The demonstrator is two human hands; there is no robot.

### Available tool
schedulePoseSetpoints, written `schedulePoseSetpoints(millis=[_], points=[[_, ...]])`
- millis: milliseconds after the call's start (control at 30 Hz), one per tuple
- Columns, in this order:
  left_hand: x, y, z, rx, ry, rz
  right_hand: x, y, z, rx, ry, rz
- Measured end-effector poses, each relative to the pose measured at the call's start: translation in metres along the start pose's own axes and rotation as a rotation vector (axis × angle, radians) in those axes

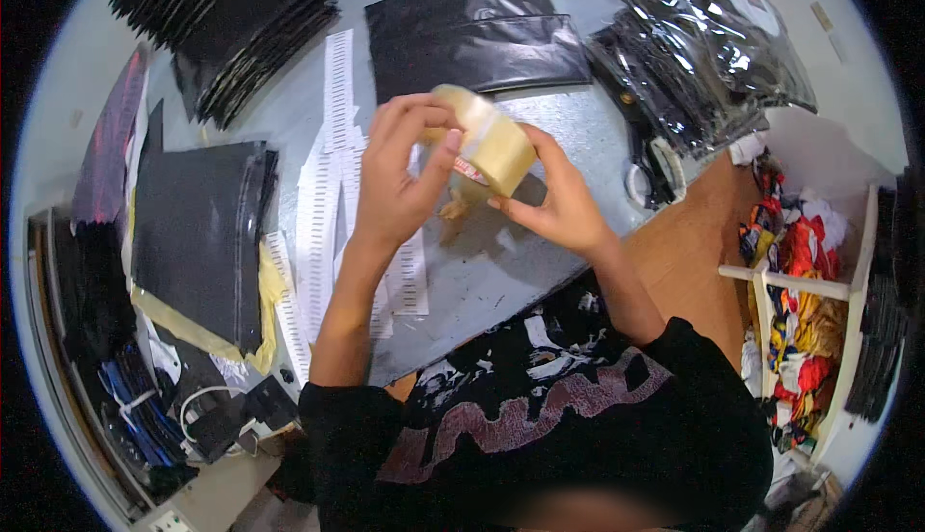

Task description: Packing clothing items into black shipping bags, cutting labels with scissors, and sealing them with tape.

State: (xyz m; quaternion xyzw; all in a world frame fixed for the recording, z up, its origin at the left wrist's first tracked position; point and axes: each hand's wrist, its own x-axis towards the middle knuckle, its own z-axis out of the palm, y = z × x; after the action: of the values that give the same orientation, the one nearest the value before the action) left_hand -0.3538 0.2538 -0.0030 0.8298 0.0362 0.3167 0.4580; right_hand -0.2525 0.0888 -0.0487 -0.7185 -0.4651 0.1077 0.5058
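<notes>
Both my hands hold a wide roll of clear yellowish packing tape [509,154] above the grey table. My right hand [568,206] grips it from the right, thumb below and fingers behind the rim. On the other side my left hand [403,171] has its fingers curled and its thumb against the roll; its fingertips are slightly blurred. A flat black plastic-wrapped packet [472,45] lies just beyond the roll. Strips of white printed labels [323,180] are spread beside my left forearm.
Stacked black packets [241,36] stand far left, with another black pile [198,238] nearer. Shiny bagged packets [708,50] lie far right, beside scissors [657,171] at the table's edge. Below right, a wooden-framed bin [805,286] holds colourful cloth scraps.
</notes>
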Motion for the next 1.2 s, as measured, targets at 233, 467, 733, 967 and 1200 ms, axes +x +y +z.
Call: schedulePoseSetpoints(millis=[233, 467, 733, 967, 1200], points=[[-0.008, 0.017, 0.004, -0.288, 0.206, -0.170, -0.029, 0.009, -0.073, -0.667, 0.072, 0.097], [0.010, 0.013, -0.011, -0.117, -0.101, -0.068, -0.066, 0.038, -0.096, -0.715, 0.294, 0.344], [0.001, 0.009, -0.027, -0.161, -0.107, -0.138, -0.060, 0.021, -0.099, -0.634, 0.121, 0.611], [-0.006, 0.014, -0.020, -0.063, 0.072, -0.205, -0.070, -0.001, -0.117, -0.395, -0.085, 0.838], [-0.010, 0.033, -0.011, 0.076, 0.219, -0.353, -0.080, 0.012, -0.119, 0.145, -0.058, 1.050]])
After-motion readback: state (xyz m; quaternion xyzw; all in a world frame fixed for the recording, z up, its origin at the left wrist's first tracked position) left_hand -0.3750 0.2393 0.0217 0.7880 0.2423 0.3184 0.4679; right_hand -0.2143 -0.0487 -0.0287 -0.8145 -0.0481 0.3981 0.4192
